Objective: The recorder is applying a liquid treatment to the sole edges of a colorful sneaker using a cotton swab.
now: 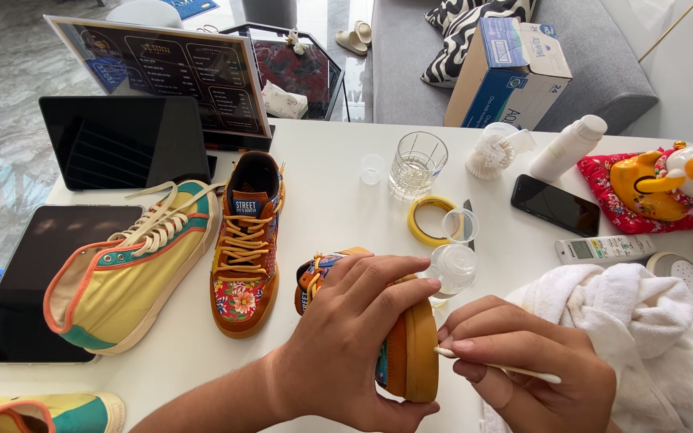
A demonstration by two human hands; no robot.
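Left hand (pixel 354 337) closed over a patterned sneaker (pixel 399 353) tipped on its side at the near edge of the white worktop (pixel 330 208), tan sole facing right. Right hand (pixel 523 369) pinched narrow on a cotton swab (pixel 495 366), its tip touching the sole rim.

Open room: a bare strip of worktop runs far of the left hand toward the far edge; the near-left corner is also mostly free. To the right, a white towel (pixel 643 337) lies touching the right hand and leaves no free surface there.

Surroundings: a matching floral sneaker (pixel 246 248) stands upright just left of the held shoe; a yellow high-top (pixel 130 273) lies left of that, beside two dark tablets (pixel 122 140). A yellow tape roll (pixel 431 218) and a small clear bottle (pixel 453 269) sit just far of the held shoe. A black phone (pixel 555 204), a remote (pixel 603 248), a white brush (pixel 491 156) and a white bottle (pixel 567 148) lie far right.

Containers: a drinking glass (pixel 417 164) at centre far; contents cannot be told. The cardboard box (pixel 507 72) on the sofa is closed.
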